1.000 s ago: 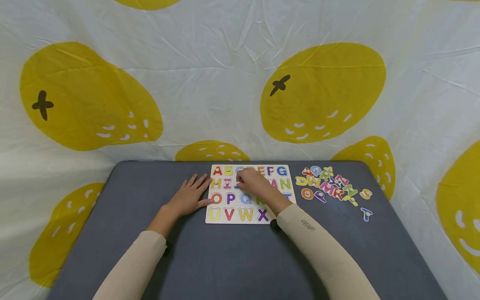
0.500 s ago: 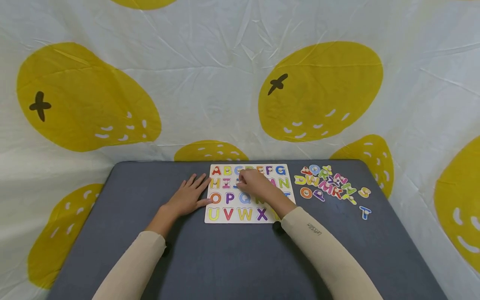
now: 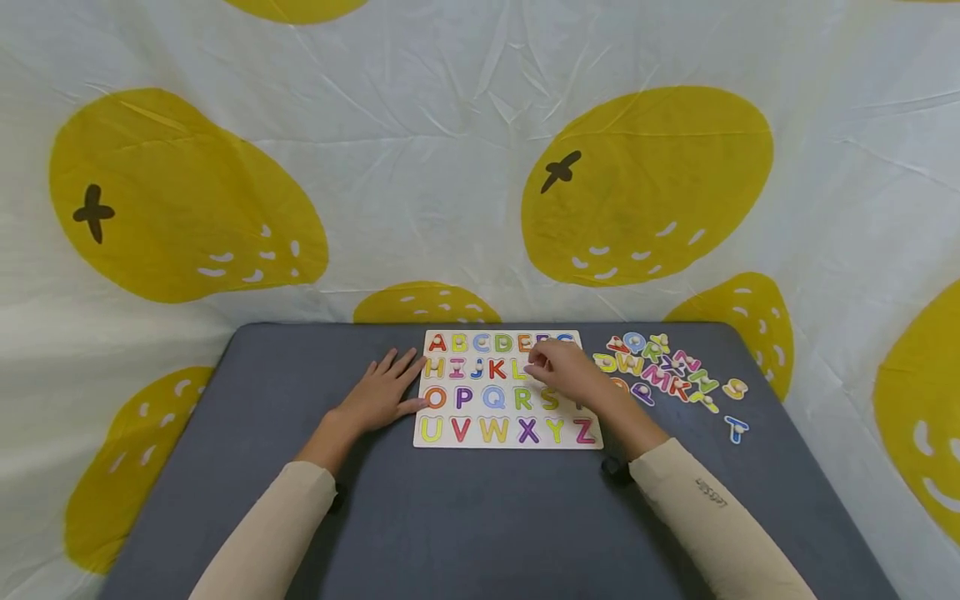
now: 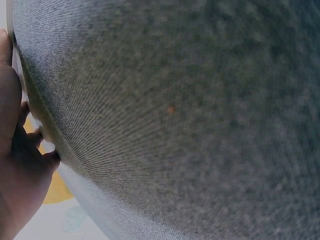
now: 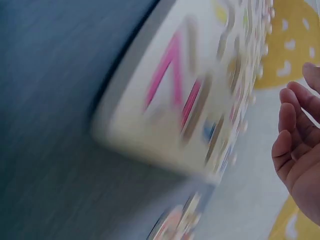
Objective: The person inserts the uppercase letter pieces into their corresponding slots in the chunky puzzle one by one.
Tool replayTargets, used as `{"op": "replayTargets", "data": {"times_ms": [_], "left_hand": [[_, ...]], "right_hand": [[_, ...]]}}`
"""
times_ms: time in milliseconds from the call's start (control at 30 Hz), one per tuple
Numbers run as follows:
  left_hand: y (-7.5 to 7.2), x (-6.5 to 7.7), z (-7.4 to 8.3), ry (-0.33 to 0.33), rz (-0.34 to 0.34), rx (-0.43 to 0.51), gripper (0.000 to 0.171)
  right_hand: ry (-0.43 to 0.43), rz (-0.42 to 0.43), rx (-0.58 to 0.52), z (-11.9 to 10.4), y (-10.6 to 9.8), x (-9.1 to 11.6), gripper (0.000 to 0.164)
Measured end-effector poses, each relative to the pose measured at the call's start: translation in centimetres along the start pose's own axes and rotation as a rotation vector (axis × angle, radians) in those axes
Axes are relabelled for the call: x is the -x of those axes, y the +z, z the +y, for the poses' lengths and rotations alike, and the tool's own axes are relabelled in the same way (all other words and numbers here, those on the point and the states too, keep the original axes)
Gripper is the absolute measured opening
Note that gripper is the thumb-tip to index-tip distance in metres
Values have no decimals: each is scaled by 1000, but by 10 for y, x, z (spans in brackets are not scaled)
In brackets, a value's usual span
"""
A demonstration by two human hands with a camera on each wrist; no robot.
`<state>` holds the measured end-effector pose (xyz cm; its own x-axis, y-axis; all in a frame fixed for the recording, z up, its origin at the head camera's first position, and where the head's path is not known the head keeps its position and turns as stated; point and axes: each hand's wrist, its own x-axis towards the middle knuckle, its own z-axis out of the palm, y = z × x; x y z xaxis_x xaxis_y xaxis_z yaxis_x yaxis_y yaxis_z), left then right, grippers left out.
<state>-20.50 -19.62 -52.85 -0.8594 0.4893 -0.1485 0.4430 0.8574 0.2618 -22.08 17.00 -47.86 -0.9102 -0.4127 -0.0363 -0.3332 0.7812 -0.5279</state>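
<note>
A pale letter puzzle board (image 3: 510,445) with rows of coloured capitals lies on the grey table. My left hand (image 3: 378,392) rests flat at its left edge, fingers spread and fingertips by the H and O. In the left wrist view, that hand (image 4: 22,175) shows only at the far left. My right hand (image 3: 570,371) is over the right part of the board, near the L, hiding some letters of the upper rows. Its fingers (image 5: 287,117) are loosely bent with nothing between them in the right wrist view. A blue J piece (image 3: 477,368) sits in the second row.
Loose letter pieces (image 3: 656,377) lie in a cluster right of the board, some overlapping. A yellow S piece (image 3: 735,388) and a blue T piece (image 3: 737,429) lie farther right. Behind the table (image 3: 465,517) hangs a white curtain (image 3: 420,183) with yellow fruit prints.
My right hand has moved right from the J spot toward the board's right side, uncovering J, K and L. The left hand has stayed in place.
</note>
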Motion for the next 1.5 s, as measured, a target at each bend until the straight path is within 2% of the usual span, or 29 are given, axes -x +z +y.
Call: {"op": "replayTargets", "data": {"times_ms": [233,467,667,833,1033,1200,1500], "left_hand": [[2,-1,0,1,-6,-1,86],[3,-1,1,0,-10,5,86],[2,0,2,-6,-6,10,86],[1,0,2,-4,-5,15,86],[0,1,3,-4,-7,14,87],[0,1,2,-5,-5,15,87],[-2,0,2,-2,-5,12,87]], "right_hand": [[28,75,27,43,-22,40,14],[52,114,65,81,-43,74,16],[34,186,87,110,-57,97,15],[84,208,139,131,-65,112,15],[170,191,163,151,-72,123,19],[252,136,178,162,-74,126,26],[271,99,160,172,-71,125,22]]}}
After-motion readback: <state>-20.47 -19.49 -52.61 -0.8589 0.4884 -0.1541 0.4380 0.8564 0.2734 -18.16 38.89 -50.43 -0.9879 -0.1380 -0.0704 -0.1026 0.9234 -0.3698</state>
